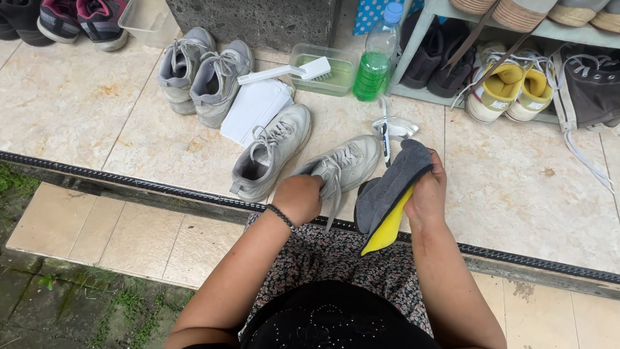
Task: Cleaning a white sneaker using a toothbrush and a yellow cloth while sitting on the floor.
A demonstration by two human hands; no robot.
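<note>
1. The left hand [298,198] is clenched on the heel end of a grey sneaker [345,165]; the shoe rests on the tiled floor [516,187], toe pointing toward 1 o'clock, laces hanging over its near side.
2. The right hand [427,194] grasps a grey cloth with a yellow underside [387,197]; the cloth is folded over the fingers and sits just beside the sneaker, at its 4 o'clock.
3. A second grey sneaker [271,152] lies just beside the held shoe, at its 9 o'clock; a white folded cloth [255,108] lies at 11 o'clock from that.
4. A pair of grey sneakers [203,76] stands farther out at 10 o'clock.
5. At 12 o'clock sit a clear tub [326,71] with a white brush [284,72] across its rim, and a bottle of green liquid [376,61].
6. At 2 o'clock, a shoe rack [420,39] holds yellow-lined sneakers [510,90].
</note>
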